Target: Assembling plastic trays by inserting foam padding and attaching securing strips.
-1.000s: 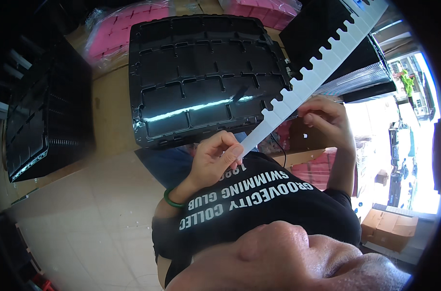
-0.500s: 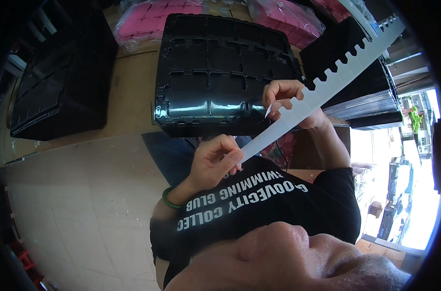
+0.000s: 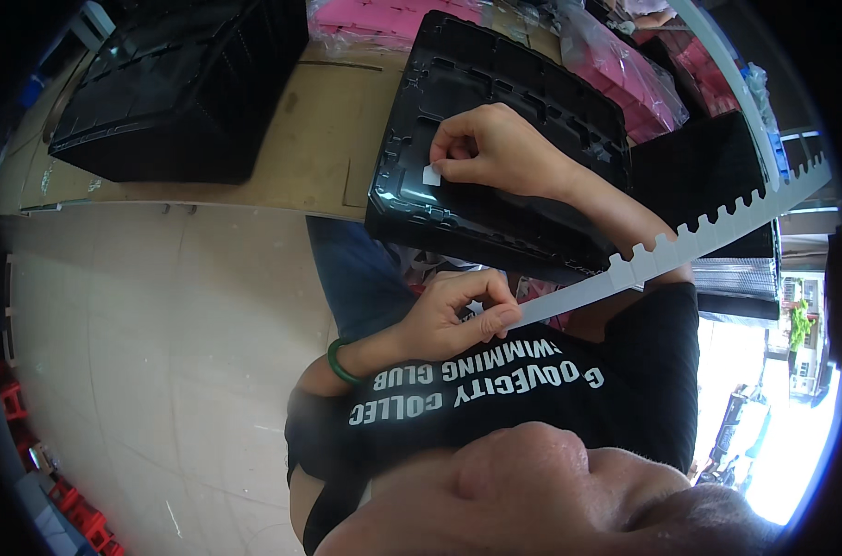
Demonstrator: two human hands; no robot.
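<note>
My left hand [image 3: 463, 315], with a green bangle at its wrist, pinches the near end of a long white label strip [image 3: 662, 258]. Notches run along one edge of the strip, and it slants up to the right across my right forearm. Between the fingertips of my right hand [image 3: 509, 153] is a small white sticker [image 3: 431, 176]. That hand is over the near left corner of a stack of black plastic trays [image 3: 404, 148], whose top has moulded compartments. Whether the sticker touches the tray I cannot tell.
Another black tray stack [image 3: 180, 102] stands at the left on the brown cardboard-covered table [image 3: 314, 130]. A third black stack [image 3: 703, 176] is at the right. Pink trays [image 3: 615, 79] in clear plastic lie behind. Red stools [image 3: 78, 514] show at the lower left.
My right hand has moved left from beside the strip to over the black tray, carrying the small sticker. My left hand still holds the strip, slightly farther right in view. The whole view has shifted.
</note>
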